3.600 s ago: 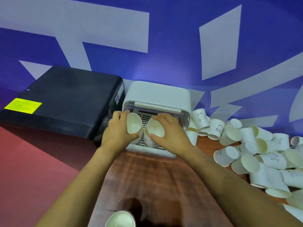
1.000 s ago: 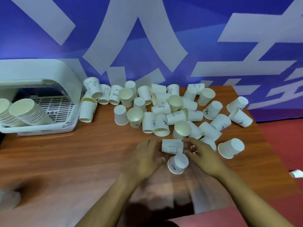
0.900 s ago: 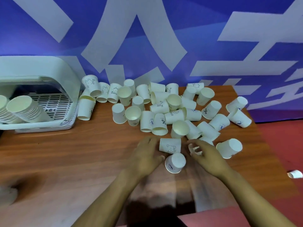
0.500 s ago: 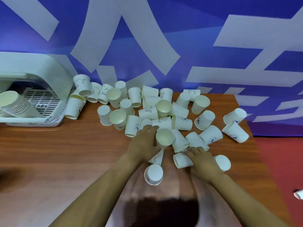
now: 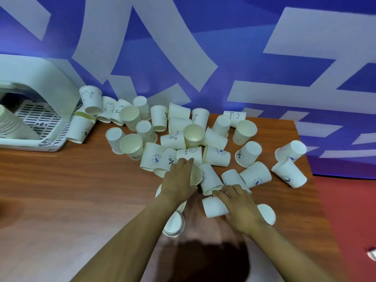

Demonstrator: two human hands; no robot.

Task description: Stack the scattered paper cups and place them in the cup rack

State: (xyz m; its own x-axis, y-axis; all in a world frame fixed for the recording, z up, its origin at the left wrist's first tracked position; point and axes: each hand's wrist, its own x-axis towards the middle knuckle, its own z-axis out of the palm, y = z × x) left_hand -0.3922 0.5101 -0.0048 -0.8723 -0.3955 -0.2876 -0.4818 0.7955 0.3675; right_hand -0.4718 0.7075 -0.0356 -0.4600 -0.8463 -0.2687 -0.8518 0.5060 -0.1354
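Note:
Several white paper cups (image 5: 215, 155) lie scattered on the wooden table (image 5: 81, 190), most on their sides or upside down. My left hand (image 5: 179, 181) is wrapped around one paper cup (image 5: 195, 177) at the near edge of the pile, its open mouth facing right. My right hand (image 5: 241, 205) lies over a cup on its side (image 5: 213, 207) and grips it. Another cup (image 5: 174, 222) sits partly hidden under my left forearm. The white cup rack (image 5: 46, 78) stands at the far left with a stack of cups (image 5: 12, 127) inside it.
A blue wall with white shapes (image 5: 203, 47) runs directly behind the table. The table's right edge (image 5: 317, 190) drops to a red floor, where a small white scrap (image 5: 371, 254) lies. An upside-down cup (image 5: 266, 213) sits just right of my right hand.
My hands left the rack and came to the cup pile. In the last half second my left hand closed on an open-mouthed cup and my right hand settled over a lying cup.

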